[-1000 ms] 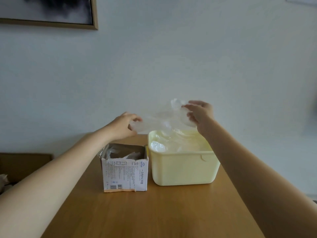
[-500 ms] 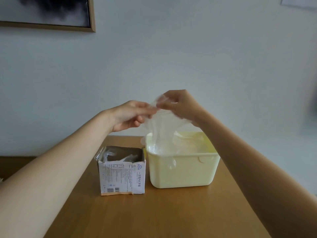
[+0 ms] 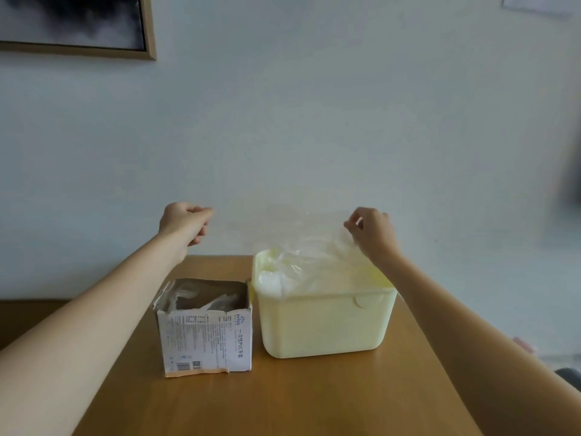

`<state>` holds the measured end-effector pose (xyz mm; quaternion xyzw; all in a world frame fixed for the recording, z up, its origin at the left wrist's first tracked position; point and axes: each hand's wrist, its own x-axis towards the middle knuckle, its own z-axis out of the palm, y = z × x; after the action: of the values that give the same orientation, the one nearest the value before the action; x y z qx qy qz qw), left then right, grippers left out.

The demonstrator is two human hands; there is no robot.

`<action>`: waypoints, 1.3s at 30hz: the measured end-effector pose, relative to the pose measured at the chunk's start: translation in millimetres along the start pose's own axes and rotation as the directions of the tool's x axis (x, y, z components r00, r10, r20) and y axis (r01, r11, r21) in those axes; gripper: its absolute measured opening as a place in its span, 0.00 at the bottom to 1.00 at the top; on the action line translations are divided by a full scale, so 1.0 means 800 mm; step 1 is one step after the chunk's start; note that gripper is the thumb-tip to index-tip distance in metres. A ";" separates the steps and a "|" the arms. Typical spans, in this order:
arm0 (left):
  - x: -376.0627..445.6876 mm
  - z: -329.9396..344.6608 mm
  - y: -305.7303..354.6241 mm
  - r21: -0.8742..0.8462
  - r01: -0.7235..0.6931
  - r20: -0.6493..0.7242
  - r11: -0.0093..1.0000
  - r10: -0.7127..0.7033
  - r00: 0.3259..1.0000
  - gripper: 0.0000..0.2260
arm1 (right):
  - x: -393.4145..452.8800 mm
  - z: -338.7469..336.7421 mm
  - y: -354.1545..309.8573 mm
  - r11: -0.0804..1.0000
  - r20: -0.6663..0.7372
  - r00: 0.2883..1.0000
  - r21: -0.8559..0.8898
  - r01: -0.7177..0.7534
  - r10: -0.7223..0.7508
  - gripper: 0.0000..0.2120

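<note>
A pale yellow plastic bin (image 3: 323, 325) stands on the wooden table (image 3: 283, 401), with crumpled clear plastic inside it. Left of it, almost touching, sits a torn-open white cardboard box (image 3: 207, 338) of disposable gloves, clear plastic showing in its top. A thin clear plastic glove or film (image 3: 314, 243) is stretched in the air above the bin. My right hand (image 3: 374, 234) pinches its right end over the bin's back right corner. My left hand (image 3: 184, 221), fingers curled with thumb and fingertips together, pinches the faint left end above the box.
A white wall rises right behind the table. A framed dark picture (image 3: 94, 26) hangs at the upper left. The table's front half is bare wood. A dark shape (image 3: 569, 377) lies beyond the table's right edge.
My hands were close together over the bin half a second ago. They have moved apart sideways and lowered a little, spreading the clear plastic wide above the bin.
</note>
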<state>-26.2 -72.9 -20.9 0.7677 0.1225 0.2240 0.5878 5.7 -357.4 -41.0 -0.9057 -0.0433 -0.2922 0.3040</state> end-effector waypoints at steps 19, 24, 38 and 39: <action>-0.042 0.148 -0.018 0.637 -0.661 0.771 0.397 -0.313 0.555 0.21 | -0.019 0.002 0.000 0.847 0.262 0.935 -0.413 0.334 -0.240 0.16; -0.036 0.156 -0.022 0.631 -0.692 0.773 0.349 -0.357 0.525 0.21 | -0.023 0.004 -0.005 0.764 0.353 0.822 -0.327 0.556 -0.448 0.15; -0.047 0.163 -0.024 0.675 -0.700 0.711 0.233 -0.460 0.532 0.21 | -0.005 0.056 0.017 0.859 0.816 0.399 -0.498 0.120 0.418 0.28; -0.050 0.162 -0.023 0.683 -0.696 0.702 0.223 -0.464 0.540 0.20 | -0.001 0.063 0.025 0.846 0.797 0.404 -0.524 0.095 0.448 0.34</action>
<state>4.0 -195.9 -73.2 0.9585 -0.1333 -0.2422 -0.0694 35.5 -344.4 -84.2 -0.9613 -0.0227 0.2736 0.0218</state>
